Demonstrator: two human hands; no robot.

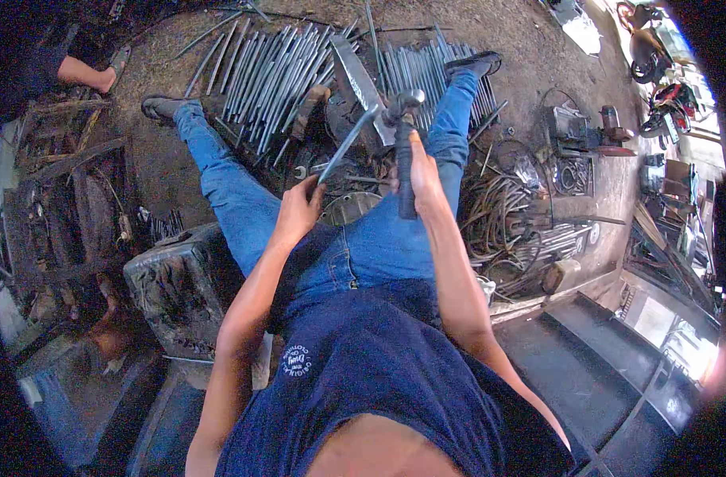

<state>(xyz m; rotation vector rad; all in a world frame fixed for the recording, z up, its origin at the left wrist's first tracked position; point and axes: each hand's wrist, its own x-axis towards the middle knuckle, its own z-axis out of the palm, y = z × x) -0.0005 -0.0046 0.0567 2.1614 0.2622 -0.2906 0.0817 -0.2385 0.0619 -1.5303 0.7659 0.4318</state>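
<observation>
Notably, legible lettering shows on the dark blue shirt (pixel 394 350): a small white print (pixel 297 360), ringed with letters around a few central words, well on the near side of the long steel bar (pixel 355 73). That bar is flat, silvery and scuffed, darker along its edges.

The metal rod (pixel 347 149) is slim, straight and grey-blue, with a dull sheen; it slants up to the bar's near end, its far tip overlapping the bar, though whether they touch I cannot tell. The left hand (pixel 301 208), nearer the person than the bar, has its fingers curled closed on the rod's near end. The right hand (pixel 421 176), to the near right of the bar, wraps its fingers around the black grip of a hammer (pixel 405 155), whose rounded metal head sits just beside the bar's near end. Similar rods (pixel 275 79) lie heaped left of the bar, and more rods (pixel 414 71) lie right of it.
</observation>
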